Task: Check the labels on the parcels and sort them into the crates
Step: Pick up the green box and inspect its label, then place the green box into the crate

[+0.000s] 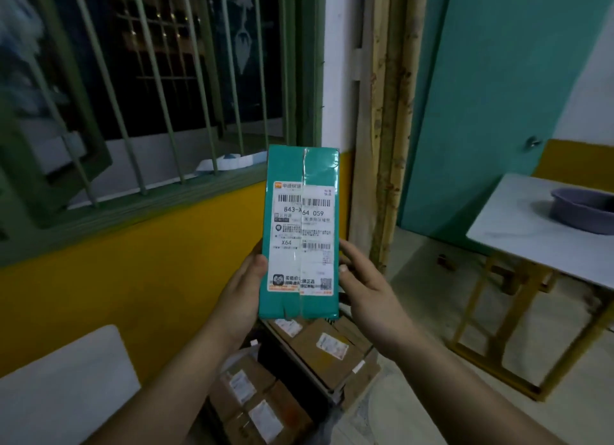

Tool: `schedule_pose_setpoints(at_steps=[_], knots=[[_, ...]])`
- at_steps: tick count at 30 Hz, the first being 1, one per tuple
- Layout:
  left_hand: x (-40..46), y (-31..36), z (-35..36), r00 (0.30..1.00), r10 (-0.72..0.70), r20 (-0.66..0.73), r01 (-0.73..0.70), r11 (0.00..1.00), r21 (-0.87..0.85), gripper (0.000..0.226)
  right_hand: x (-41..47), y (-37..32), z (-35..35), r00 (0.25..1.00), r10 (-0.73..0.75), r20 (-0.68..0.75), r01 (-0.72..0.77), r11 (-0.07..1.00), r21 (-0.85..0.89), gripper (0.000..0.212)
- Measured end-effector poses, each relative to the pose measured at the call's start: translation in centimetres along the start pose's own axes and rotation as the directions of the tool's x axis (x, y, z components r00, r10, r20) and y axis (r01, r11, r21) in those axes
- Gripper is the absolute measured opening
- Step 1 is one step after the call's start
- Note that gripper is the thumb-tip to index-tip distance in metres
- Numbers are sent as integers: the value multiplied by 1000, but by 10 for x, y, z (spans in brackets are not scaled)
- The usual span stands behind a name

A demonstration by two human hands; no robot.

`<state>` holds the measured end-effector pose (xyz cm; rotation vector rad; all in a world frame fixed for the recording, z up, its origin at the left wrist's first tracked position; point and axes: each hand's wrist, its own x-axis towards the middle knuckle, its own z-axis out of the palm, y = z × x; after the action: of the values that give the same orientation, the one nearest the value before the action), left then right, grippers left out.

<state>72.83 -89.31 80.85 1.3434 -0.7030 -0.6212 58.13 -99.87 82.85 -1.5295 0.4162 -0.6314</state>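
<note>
Both hands are holding the teal parcel (301,232) upright at chest height: the left hand (240,292) is gripping its left edge, the right hand (363,288) its right edge, label (300,242) facing the camera. Below, brown parcels (327,348) are lying on the floor beside a yellow wall (133,278). A white table (531,232) is carrying a basin (581,212).

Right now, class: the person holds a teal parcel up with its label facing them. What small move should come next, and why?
Probably lower the teal parcel, held upright by the left hand and right hand, towards the brown parcels below. Its label is already in plain view, so sorting seems due.
</note>
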Motion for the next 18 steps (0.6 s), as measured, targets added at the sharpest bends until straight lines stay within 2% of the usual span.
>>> schedule_pose_setpoints(at_steps=[5,10,18], knots=[[22,-14,19,982,-40,-184,57,994,90,42,47,20,-30,994,34,106,-38,999,32,32],[48,-28,8,934,-88,-347,136,984,114,40,97,48,-24,976,69,206,-70,998,-1,37],[120,-92,-24,864,-205,-459,271,959,82,44,185,106,-8,942,144,304,-131,989,-62,27]])
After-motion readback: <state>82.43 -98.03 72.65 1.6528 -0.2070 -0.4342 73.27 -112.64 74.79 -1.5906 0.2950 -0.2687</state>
